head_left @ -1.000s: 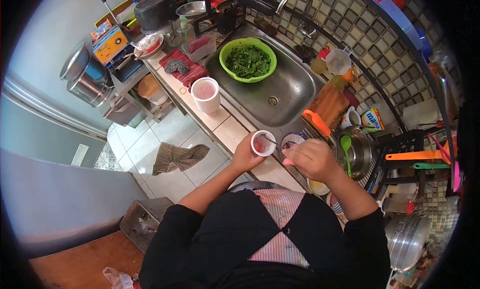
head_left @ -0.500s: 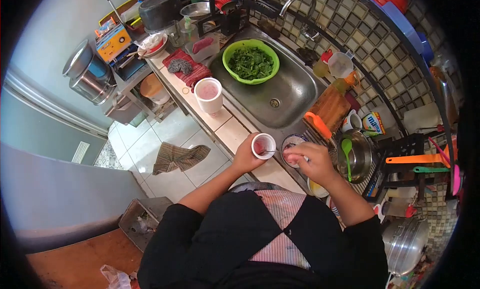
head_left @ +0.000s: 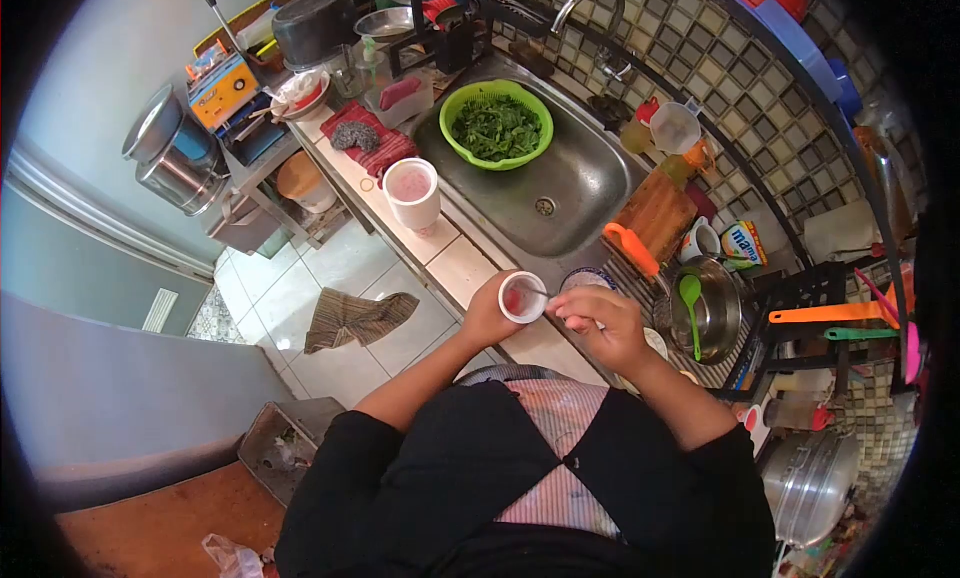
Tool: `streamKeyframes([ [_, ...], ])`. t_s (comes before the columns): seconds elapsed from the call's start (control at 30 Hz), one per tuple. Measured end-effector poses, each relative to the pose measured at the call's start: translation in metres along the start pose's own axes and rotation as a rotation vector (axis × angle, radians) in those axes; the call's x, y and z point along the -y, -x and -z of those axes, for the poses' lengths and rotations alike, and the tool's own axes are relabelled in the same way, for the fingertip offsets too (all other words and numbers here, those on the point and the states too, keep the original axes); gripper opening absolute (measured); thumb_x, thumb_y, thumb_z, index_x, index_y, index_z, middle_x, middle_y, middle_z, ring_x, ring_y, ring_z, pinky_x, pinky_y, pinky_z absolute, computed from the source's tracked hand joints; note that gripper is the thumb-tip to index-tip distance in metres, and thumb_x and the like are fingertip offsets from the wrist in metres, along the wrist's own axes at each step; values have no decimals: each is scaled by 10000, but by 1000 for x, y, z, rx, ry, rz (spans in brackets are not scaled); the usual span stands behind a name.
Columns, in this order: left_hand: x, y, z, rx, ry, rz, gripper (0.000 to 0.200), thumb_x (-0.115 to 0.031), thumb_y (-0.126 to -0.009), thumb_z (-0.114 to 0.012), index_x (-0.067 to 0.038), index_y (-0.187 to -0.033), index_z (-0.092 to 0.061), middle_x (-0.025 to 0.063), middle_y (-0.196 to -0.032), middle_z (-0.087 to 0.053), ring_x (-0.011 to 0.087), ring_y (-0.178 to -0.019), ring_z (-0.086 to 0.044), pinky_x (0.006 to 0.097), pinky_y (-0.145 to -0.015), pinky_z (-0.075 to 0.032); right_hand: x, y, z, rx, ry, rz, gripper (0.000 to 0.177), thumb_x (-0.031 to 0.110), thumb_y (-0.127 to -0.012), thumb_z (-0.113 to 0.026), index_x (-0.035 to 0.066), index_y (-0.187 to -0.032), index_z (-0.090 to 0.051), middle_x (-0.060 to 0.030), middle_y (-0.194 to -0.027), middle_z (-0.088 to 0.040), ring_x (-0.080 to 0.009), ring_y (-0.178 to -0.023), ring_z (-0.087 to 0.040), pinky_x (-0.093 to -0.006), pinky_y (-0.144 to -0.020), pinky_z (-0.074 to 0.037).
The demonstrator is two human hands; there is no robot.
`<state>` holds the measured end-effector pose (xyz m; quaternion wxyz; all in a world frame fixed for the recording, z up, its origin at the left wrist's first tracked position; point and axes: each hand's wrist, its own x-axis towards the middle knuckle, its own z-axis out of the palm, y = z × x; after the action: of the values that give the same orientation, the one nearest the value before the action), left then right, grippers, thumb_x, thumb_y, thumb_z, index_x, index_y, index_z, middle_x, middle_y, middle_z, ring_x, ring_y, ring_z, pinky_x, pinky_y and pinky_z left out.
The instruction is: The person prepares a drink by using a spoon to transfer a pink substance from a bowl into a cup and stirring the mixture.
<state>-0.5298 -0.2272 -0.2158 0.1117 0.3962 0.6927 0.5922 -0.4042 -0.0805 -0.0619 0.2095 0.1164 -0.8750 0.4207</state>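
My left hand [head_left: 486,314] is wrapped round a white cup [head_left: 533,312] with a little red stuff at the bottom, its mouth tilted toward me. My right hand [head_left: 610,328] pinches the thin metal handle of a spoon [head_left: 536,292], whose far end is inside the cup. Partly hidden behind that hand is a small bowl with a blue patterned rim [head_left: 588,277]. Further left on the tiled counter edge [head_left: 456,270] stands a stack of white cups [head_left: 412,198], pinkish inside the top one.
Leafy greens [head_left: 500,130] fill a green colander [head_left: 546,148] in the steel sink [head_left: 560,228]. To the right are a cutting board [head_left: 664,214], an orange-handled knife [head_left: 630,246] and a metal pan [head_left: 728,323] with a green spoon [head_left: 692,313]. A red cloth [head_left: 385,150] lies beyond the cups.
My right hand has moved left from over the blue-rimmed bowl to the cup and now grips the spoon handle. The cup in my left hand has tilted slightly.
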Motion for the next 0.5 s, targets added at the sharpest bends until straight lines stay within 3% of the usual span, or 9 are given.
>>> streamKeyframes([
  [0.37, 1, 1, -2, -25, -10, -8, 545, -194, -675, -812, -45, -1138, -566, 127, -1061, -626, 279, -987, -622, 357, -856, -493, 0, 2, 2, -44, 41, 58, 92, 92, -855, -669, 4, -873, -648, -122, -881, -675, -274, -793, -670, -336, -712, -534],
  [0.43, -3, 0, 0, -40, -12, -1, 522, -195, -685, -793, -50, -1134, -570, 131, -1070, -625, 295, -1002, -615, 363, -860, -491, 3, -1, 4, -184, 28, 95, 84, 85, -857, -661, 3, -866, -645, -127, -873, -674, -274, -788, -672, -328, -703, -538],
  [0.5, -4, -2, 2, -57, 29, 43, 520, -193, -685, -787, -51, -1136, -570, 133, -1073, -624, 294, -1007, -614, 364, -865, -489, 2, 3, 4, -115, 54, 73, 86, 89, -862, -658, 4, -867, -646, -128, -871, -675, -276, -787, -673, -330, -703, -538],
])
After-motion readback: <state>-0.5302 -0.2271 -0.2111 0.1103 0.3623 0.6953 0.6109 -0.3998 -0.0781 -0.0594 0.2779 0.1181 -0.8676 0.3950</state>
